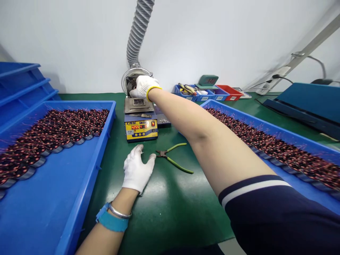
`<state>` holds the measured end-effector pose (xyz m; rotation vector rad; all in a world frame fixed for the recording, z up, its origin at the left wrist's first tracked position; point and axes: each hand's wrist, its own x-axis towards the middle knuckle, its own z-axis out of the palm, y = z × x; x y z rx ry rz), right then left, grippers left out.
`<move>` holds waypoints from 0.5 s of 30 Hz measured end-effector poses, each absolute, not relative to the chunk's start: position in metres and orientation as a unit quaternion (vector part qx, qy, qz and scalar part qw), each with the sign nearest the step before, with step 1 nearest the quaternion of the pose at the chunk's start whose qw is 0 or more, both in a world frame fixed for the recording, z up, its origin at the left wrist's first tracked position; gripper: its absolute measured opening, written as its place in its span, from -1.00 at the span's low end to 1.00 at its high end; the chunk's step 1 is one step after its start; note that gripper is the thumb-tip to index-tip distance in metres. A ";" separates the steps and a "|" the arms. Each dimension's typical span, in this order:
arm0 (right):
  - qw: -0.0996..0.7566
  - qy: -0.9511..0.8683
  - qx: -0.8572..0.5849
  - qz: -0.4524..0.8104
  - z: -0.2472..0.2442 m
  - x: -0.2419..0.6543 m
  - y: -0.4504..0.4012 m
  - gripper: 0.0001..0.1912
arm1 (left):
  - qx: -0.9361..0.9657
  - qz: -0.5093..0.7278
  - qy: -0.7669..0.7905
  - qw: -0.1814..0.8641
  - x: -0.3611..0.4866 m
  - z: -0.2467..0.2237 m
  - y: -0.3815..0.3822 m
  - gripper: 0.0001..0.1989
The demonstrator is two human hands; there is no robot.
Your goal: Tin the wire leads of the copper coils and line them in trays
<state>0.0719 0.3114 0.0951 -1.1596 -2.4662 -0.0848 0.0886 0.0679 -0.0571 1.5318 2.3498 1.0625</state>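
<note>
My left hand (138,168), in a white glove, rests on the green table with thumb and fingers apart and nothing between them. Just right of its thumb lie green-handled cutters (164,154), their handles spread. My right hand (145,87), gloved with a yellow cuff edge, reaches to the top of the solder pot unit (141,130), in front of the round metal hood (124,82). Its fingers are curled together; what they hold is too small and partly hidden to make out. The unit's red display is lit.
Blue trays of black round parts with red wires stand at left (91,177) and right (225,115). Stacked blue trays (23,85) are at far left. Small bins (230,92) line the wall below a grey hose (139,30).
</note>
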 end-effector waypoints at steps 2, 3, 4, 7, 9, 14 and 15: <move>0.189 -0.883 -0.429 -0.027 0.096 0.072 0.308 -0.52 | 0.508 0.353 0.782 0.075 0.089 -0.057 0.068 -0.50; 0.185 -0.882 -0.433 -0.028 0.096 0.072 0.306 -0.52 | 0.508 0.353 0.782 0.076 0.089 -0.057 0.068 -0.50; 0.184 -0.881 -0.435 -0.030 0.096 0.072 0.305 -0.52 | 0.507 0.353 0.783 0.078 0.089 -0.056 0.068 -0.50; 0.191 -0.880 -0.433 -0.039 0.096 0.071 0.304 -0.54 | 0.506 0.351 0.784 0.079 0.089 -0.056 0.068 -0.49; 0.189 -0.879 -0.436 -0.039 0.095 0.071 0.303 -0.55 | 0.507 0.351 0.783 0.077 0.088 -0.056 0.068 -0.50; 0.191 -0.881 -0.432 -0.036 0.096 0.073 0.302 -0.56 | 0.511 0.346 0.783 0.075 0.088 -0.057 0.068 -0.50; 0.196 -0.880 -0.432 -0.033 0.098 0.073 0.303 -0.57 | 0.511 0.345 0.783 0.075 0.088 -0.057 0.068 -0.49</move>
